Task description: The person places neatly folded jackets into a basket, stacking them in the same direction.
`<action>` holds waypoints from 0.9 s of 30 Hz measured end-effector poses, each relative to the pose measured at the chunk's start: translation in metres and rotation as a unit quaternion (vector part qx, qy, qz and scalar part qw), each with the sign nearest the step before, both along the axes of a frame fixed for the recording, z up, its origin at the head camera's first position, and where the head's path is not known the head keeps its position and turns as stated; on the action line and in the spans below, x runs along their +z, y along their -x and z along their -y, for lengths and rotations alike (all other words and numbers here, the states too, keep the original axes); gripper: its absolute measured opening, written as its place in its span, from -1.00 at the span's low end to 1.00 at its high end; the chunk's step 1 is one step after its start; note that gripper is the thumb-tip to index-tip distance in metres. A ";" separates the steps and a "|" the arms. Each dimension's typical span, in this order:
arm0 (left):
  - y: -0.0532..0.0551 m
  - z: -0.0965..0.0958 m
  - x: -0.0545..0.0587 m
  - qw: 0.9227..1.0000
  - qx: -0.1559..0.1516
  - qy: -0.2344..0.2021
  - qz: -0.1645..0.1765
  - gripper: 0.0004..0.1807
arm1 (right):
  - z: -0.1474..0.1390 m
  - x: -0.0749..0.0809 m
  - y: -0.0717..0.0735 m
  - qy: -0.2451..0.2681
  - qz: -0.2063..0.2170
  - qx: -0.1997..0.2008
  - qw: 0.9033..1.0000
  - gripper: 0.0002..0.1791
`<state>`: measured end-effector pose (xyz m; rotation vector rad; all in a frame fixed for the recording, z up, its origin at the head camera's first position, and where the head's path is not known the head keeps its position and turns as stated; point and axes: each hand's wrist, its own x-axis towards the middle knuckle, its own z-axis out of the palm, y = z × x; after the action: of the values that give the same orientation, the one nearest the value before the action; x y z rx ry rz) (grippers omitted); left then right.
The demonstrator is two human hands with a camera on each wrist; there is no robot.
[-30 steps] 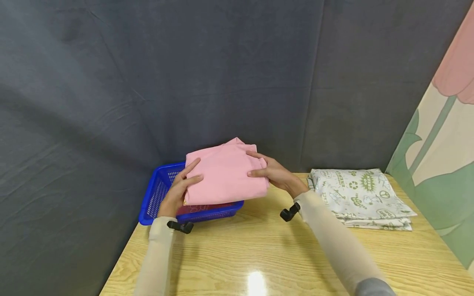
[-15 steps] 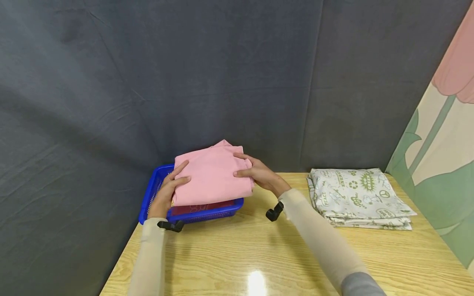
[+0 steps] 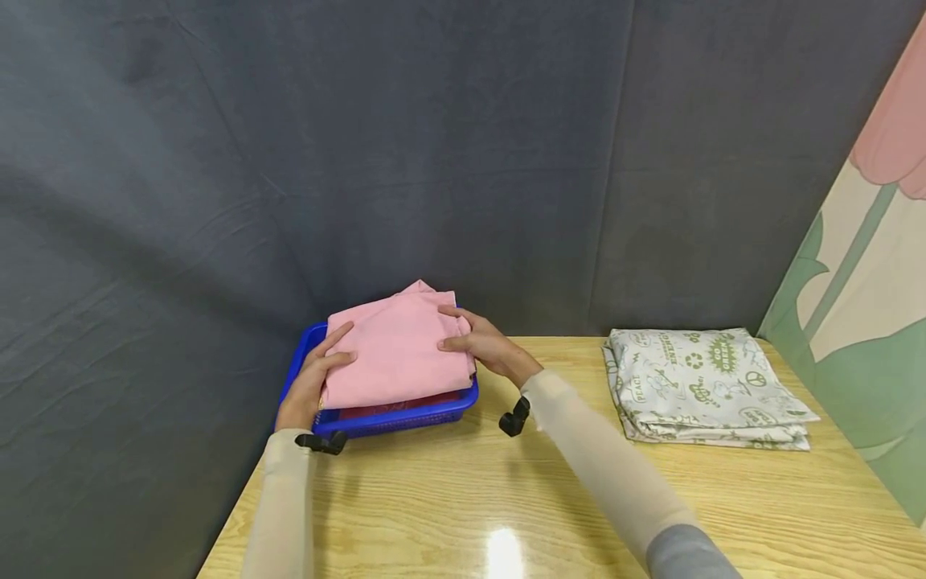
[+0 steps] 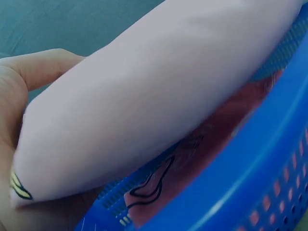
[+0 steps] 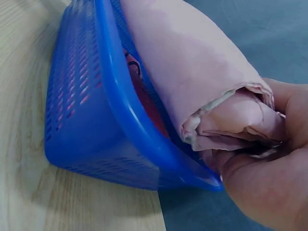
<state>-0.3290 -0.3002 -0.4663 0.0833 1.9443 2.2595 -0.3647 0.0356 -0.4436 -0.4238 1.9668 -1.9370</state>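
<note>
A folded pink cloth (image 3: 398, 350) is held between both hands over a blue plastic basket (image 3: 405, 420). My left hand (image 3: 309, 384) grips its left edge, thumb on top; the fingers beneath are hidden. At the right edge my right hand (image 3: 488, 346) pinches the folded layers, which the right wrist view shows between thumb and fingers. Below the pink cloth, a red cloth with dark line drawings (image 4: 192, 159) lies inside the basket. A yellow and black printed mark (image 4: 20, 186) shows at the pink cloth's corner in the left wrist view.
A folded white cloth with green print (image 3: 705, 386) lies on the right of the wooden table (image 3: 448, 498). A dark curtain (image 3: 448, 161) hangs behind the table. At the far right stands a panel with a painted flower (image 3: 854, 265).
Both hands have carried the pink cloth left and slightly down, so that it now lies over most of the basket's opening. The white cloth has stayed in place.
</note>
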 end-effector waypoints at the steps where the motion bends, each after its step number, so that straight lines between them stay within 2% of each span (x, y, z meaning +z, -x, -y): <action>1: 0.000 0.001 -0.001 1.000 0.001 0.002 0.001 -0.22 | 0.001 0.000 0.000 -0.006 -0.003 -0.003 1.000 -0.14; 10: 0.002 0.010 -0.009 0.998 0.016 0.049 0.021 -0.16 | 0.013 -0.007 -0.005 -0.109 -0.054 -0.021 0.992 -0.20; 13: 0.002 0.013 -0.012 0.997 0.014 0.066 0.035 -0.14 | 0.018 -0.008 -0.009 -0.150 -0.091 -0.024 0.984 -0.23; 16: 0.002 0.015 -0.013 0.995 0.010 0.087 0.050 -0.14 | 0.022 -0.006 -0.011 -0.193 -0.133 -0.024 0.972 -0.24; 18: 0.002 0.015 -0.013 0.994 0.008 0.096 0.059 -0.15 | 0.024 -0.006 -0.011 -0.224 -0.155 -0.024 0.962 -0.24; 22: 0.003 0.016 -0.011 0.990 0.006 0.120 0.070 -0.16 | 0.027 -0.004 -0.012 -0.302 -0.196 -0.024 0.933 -0.25; 24: 0.002 0.016 -0.009 0.987 -0.001 0.144 0.074 -0.15 | 0.029 -0.003 -0.015 -0.344 -0.218 -0.021 0.913 -0.27; 27: 0.000 0.014 -0.006 0.978 -0.005 0.195 0.072 -0.14 | 0.032 0.001 -0.022 -0.402 -0.263 -0.032 0.876 -0.36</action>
<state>-0.3295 -0.3141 -0.4720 -0.1147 2.2540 1.7788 -0.3423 0.0038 -0.4423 -0.6836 2.9170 -0.8933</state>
